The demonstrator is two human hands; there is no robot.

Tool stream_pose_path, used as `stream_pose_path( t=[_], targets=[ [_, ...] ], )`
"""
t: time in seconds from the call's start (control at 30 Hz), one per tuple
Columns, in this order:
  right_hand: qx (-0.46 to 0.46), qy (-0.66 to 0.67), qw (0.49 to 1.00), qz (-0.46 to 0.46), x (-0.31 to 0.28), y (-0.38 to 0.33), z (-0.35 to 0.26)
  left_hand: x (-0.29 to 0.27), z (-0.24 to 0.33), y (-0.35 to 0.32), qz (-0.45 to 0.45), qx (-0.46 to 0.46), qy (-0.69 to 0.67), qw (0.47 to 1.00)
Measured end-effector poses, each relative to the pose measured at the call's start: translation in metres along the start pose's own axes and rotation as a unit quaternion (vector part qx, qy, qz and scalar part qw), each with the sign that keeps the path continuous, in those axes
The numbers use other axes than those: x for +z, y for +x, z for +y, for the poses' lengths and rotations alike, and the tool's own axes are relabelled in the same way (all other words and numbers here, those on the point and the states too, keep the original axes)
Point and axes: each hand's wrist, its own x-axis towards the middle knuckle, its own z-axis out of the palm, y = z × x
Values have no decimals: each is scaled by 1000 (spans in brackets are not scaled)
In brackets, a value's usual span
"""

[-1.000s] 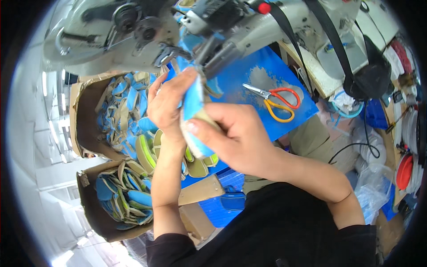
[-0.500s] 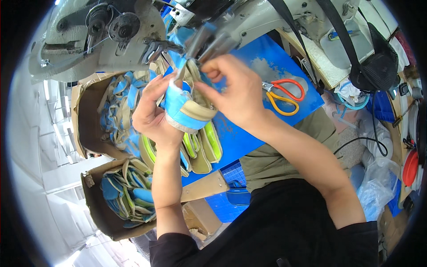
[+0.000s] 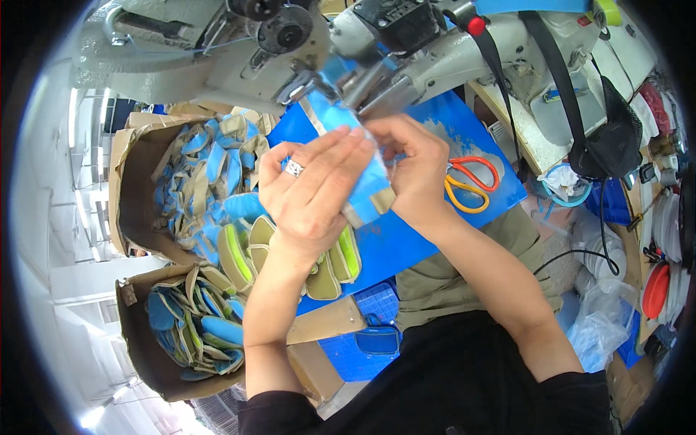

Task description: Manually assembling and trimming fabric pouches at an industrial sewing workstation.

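Observation:
A blue and beige sewn fabric piece (image 3: 371,190), shaped like part of a soft shoe, is at the working end of a sewing machine (image 3: 188,69). My left hand (image 3: 312,190), with a ring on one finger, lies over the piece's left side, its fingers pressing it. On the right edge, my right hand (image 3: 417,167) pinches the piece between thumb and bent fingers. The far end of the fabric reaches up to the machine's metal parts, where some blur hides exactly how it sits. Scissors (image 3: 471,185) with red and orange handles lie right of my right hand.
Lime-lined beige pieces (image 3: 344,261) lie on the blue work surface (image 3: 391,250). At the left stand a cardboard box (image 3: 130,192) of blue and beige scraps and another box (image 3: 134,341) of similar pieces. A black strap (image 3: 554,65) hangs at the right.
My left hand has turned from cupping the piece underneath to lying over it. The piece has swung flatter, its far end at the machine; my right hand has moved slightly right and down.

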Motion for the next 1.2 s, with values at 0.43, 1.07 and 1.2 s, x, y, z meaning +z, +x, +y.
stream_pose_path(
  t=[0.43,1.07,1.2],
  targets=[
    [150,104,982,-44,-5,16,-15,1,-3,8,-12,-48,-21,999],
    [134,134,981,-51,-1,3,8,5,-15,-7,14,-66,-95,993],
    [135,121,981,-70,-9,7,8,11,-11,-7,23,-33,-42,998]
  ],
)
